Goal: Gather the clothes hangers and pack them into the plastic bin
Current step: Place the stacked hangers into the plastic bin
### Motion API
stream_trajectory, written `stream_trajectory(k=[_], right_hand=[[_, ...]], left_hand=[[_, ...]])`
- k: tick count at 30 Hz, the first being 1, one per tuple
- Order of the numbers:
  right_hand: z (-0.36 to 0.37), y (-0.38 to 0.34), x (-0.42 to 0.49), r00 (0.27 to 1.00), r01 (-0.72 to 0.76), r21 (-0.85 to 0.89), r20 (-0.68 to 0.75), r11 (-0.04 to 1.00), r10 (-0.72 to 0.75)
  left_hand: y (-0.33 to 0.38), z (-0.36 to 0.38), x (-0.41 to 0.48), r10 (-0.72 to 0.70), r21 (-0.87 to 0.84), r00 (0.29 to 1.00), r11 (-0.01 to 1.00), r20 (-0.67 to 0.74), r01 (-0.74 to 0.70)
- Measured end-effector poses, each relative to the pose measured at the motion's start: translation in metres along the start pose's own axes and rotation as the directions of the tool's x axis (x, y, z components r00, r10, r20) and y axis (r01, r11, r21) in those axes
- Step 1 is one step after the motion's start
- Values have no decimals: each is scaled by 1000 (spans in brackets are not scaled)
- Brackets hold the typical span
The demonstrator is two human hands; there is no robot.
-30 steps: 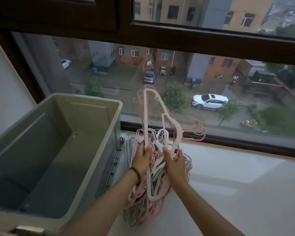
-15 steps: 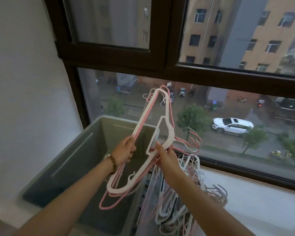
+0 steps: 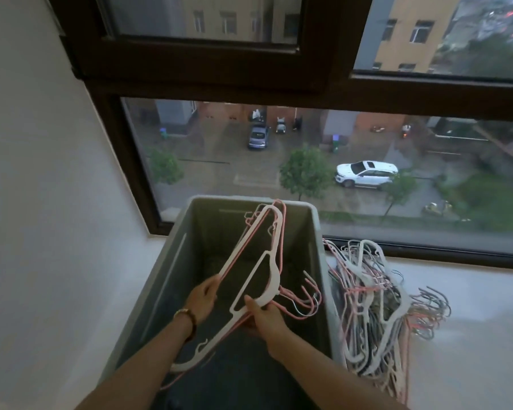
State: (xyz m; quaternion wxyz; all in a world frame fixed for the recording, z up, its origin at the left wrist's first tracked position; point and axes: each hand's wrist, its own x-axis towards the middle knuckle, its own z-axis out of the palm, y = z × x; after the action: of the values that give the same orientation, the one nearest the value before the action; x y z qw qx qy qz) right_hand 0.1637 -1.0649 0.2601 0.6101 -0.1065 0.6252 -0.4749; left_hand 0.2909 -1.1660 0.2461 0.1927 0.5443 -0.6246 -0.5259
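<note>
Hanger bundle now lowered over bin, both hands gripping.

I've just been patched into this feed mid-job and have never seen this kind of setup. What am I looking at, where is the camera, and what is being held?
There is no machine here: a person works with two bare hands. The single view comes from a wide-angle camera worn on the head, looking forward and down. The left hand and right hand together hold a bunch of hangers, white and pink, over the open grey plastic bin, which stands on a white sill below a dark-framed window. Both hands have a closed grip on the bunch. Right of the bin, a larger tangled pile of hangers lies on the sill, not yet packed. Through the glass you see a street far below.
</note>
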Motion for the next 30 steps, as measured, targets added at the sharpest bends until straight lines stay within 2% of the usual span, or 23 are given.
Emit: stream_trajectory(k=[3, 6, 8, 10, 15, 19, 22, 26, 30], right_hand=[[6, 16, 20, 995, -96, 13, -16, 995, 96], [4, 34, 36, 985, -169, 98, -25, 981, 172], [1, 44, 39, 983, -181, 195, -6, 964, 186], [-3, 53, 40, 984, -176, 212, 15, 961, 177], [-12, 69, 44, 981, -194, 138, 44, 971, 189], [-13, 74, 49, 972, -234, 28, 36, 972, 233], [-15, 75, 47, 959, -282, -129, -50, 951, 277], [-17, 65, 46, 973, -208, -180, -136, 962, 185], [-16, 31, 41, 995, -47, -84, -92, 995, 39]], left_hand=[[-16, 0, 12, -53, -46, 999, 998, 12, 53], [-26, 5, 23, -70, -32, 992, 997, 103, 74], [-32, 8, 31, -58, 12, 987, 998, 148, 57], [-40, 9, 37, -43, 54, 983, 998, 180, 34], [-66, 10, 47, -109, 182, 961, 981, 253, 63], [-70, 18, 38, -109, 157, 952, 985, 286, 66], [-70, 23, 35, -81, 132, 965, 990, 251, 49], [-65, 24, 31, -63, 117, 972, 992, 225, 37], [-41, 24, 25, -18, 81, 986, 997, 165, 5]])
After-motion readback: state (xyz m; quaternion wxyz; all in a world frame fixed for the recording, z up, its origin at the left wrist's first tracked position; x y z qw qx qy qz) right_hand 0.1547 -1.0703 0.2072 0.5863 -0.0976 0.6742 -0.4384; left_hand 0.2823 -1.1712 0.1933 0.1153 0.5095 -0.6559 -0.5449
